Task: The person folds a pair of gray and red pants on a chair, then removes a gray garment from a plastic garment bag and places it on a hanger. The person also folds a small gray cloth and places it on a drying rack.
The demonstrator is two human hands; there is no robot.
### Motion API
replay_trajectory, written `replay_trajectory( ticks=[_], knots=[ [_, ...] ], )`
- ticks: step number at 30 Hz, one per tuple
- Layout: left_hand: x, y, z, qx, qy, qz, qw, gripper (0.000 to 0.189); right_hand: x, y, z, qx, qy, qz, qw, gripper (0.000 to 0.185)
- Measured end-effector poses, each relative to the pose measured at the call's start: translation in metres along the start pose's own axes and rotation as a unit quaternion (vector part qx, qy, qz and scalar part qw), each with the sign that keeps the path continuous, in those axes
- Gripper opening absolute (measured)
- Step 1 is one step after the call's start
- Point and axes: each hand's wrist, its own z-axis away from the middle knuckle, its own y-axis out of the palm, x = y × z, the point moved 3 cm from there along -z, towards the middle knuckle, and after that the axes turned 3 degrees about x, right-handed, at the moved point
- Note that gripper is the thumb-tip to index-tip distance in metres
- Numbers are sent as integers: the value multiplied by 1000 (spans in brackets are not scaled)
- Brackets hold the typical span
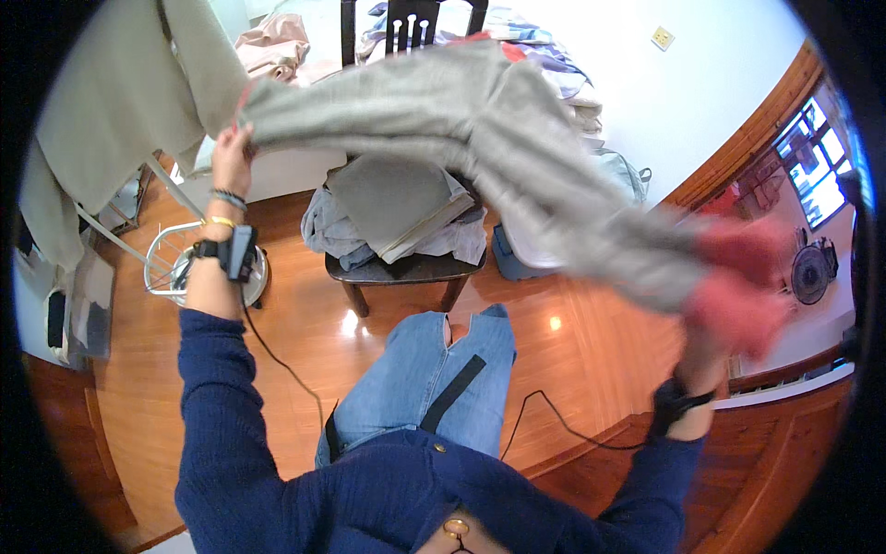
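A grey garment with red ends, blurred by motion, is stretched in the air between my two hands. My left hand grips its upper left end, near a strip of red edging. At the right, my right hand is mostly hidden behind the blurred red ends, apparently holding them. Below the garment, a dark wooden chair bears a stack of folded grey and pale blue clothes.
More cloth is piled behind a second dark chair. Beige fabric hangs at the left above a white-framed stand. A blue container stands right of the near chair. Black cables run from both wrists.
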Motion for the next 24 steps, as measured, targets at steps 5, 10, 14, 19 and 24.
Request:
replay_trajectory(
  ticks=[5, 10, 14, 19, 24],
  knots=[
    [166, -111, 81, -152, -91, -130, 976, 18, -62, 143, 55, 264, 221, -204, 917, 41],
    [213, -133, 128, -167, -185, -177, 952, 30, -47, 156, 58, 391, 237, -146, 877, 57],
    [152, -38, 127, -194, 79, -576, 790, 47, -27, 168, 68, 436, 266, -119, 851, 51],
    [140, 169, 136, 186, 233, -323, 898, 35, -11, 187, 60, 496, 153, -62, 852, 42],
    [168, 270, 155, 343, 136, -268, 890, 54, 8, 184, 48, 551, 146, -106, 815, 43]
  ],
)
